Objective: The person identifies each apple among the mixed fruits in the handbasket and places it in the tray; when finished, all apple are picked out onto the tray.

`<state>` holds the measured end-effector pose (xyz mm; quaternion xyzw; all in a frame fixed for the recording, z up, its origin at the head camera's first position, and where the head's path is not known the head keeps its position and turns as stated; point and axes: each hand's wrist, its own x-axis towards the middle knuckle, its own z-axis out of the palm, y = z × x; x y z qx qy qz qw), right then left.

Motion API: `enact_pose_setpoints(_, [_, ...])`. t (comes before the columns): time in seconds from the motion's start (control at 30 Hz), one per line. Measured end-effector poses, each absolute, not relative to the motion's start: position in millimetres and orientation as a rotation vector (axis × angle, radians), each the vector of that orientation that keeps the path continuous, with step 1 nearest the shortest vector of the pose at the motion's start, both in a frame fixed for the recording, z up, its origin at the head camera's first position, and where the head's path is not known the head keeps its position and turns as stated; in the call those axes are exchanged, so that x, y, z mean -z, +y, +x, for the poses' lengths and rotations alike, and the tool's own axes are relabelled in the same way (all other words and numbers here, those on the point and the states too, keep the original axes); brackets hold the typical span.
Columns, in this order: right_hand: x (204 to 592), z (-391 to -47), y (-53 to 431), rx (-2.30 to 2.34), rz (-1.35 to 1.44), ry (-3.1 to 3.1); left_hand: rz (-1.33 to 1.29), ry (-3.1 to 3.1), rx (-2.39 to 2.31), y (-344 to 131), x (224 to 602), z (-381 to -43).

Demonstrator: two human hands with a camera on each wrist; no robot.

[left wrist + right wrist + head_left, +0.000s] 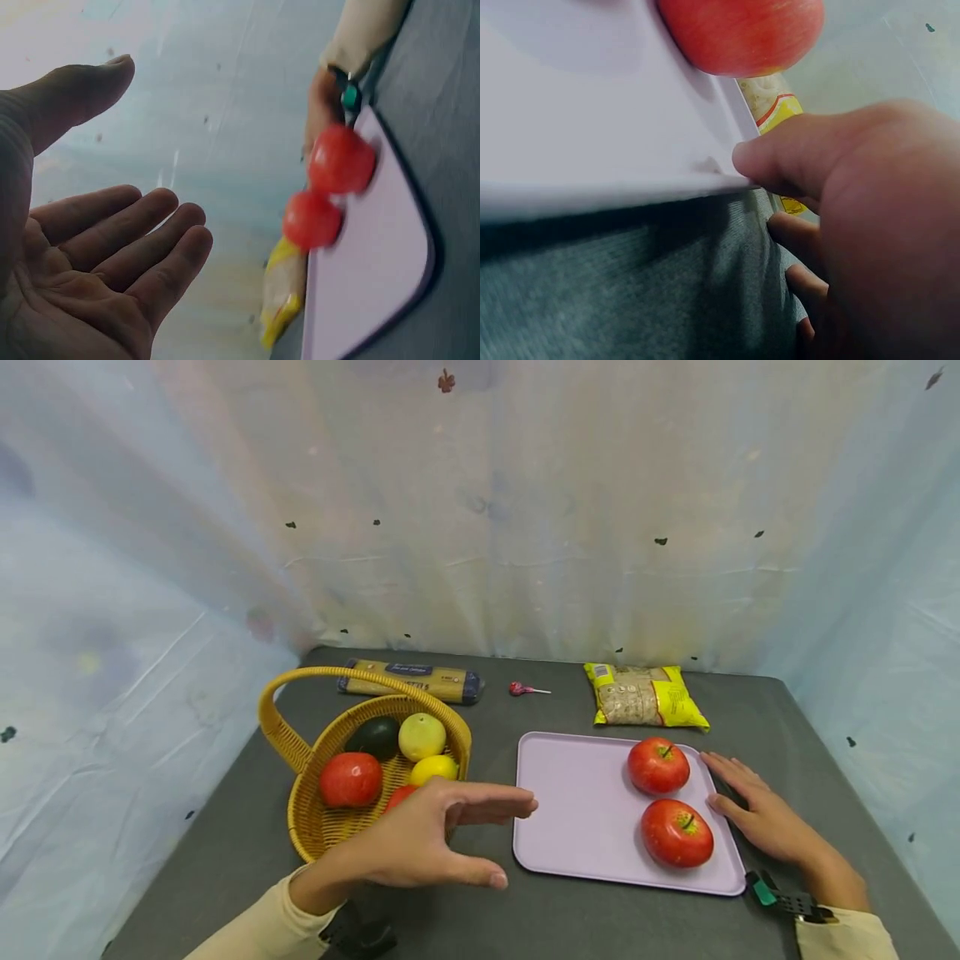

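My left hand (pixel 431 831) hovers beside the basket's right side, thumb spread from the straight fingers, holding nothing. In the left wrist view its palm (pixel 75 300) faces the camera. A lilac tray (pixel 577 810) lies on the table with two red apples on its right part: the rear apple (pixel 658 766) and the front apple (pixel 677 833). My right hand (pixel 772 814) rests at the tray's right edge, its thumb (pixel 780 154) touching the rim and its other fingers lower, outside the tray. Left of the tray stands a yellow wicker basket (pixel 300 814), partly hidden by my left forearm.
Inside the basket are a red fruit (pixel 351 779), a dark green one (pixel 375 737), a pale green one (pixel 422 737) and a yellow one (pixel 435 768). Behind lie a long package (pixel 442 683), a lollipop (pixel 525 689) and a yellow bag (pixel 637 695). Pale curtains surround the grey table.
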<state>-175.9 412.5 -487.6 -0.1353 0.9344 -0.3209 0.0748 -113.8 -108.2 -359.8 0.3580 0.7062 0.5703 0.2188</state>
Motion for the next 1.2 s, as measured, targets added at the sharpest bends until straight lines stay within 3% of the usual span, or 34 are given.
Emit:
enact_pose_setpoints(0.53, [487.5,-174.5,412.7,0.976,-0.408,2.81,0.483,2.654,-1.134,-214.8,344.1,-112.5])
enact_pose_setpoints(0.9, [487.1,-174.4,411.5,0.962,-0.414,2.833,0.273,2.987,-0.619,-240.5,347.4,-131.4])
enact_pose_setpoints(1.2, [490.3,-175.3,412.5,0.935,-0.421,2.851,0.241,3.017,-0.555,-244.2,366.6,-143.3])
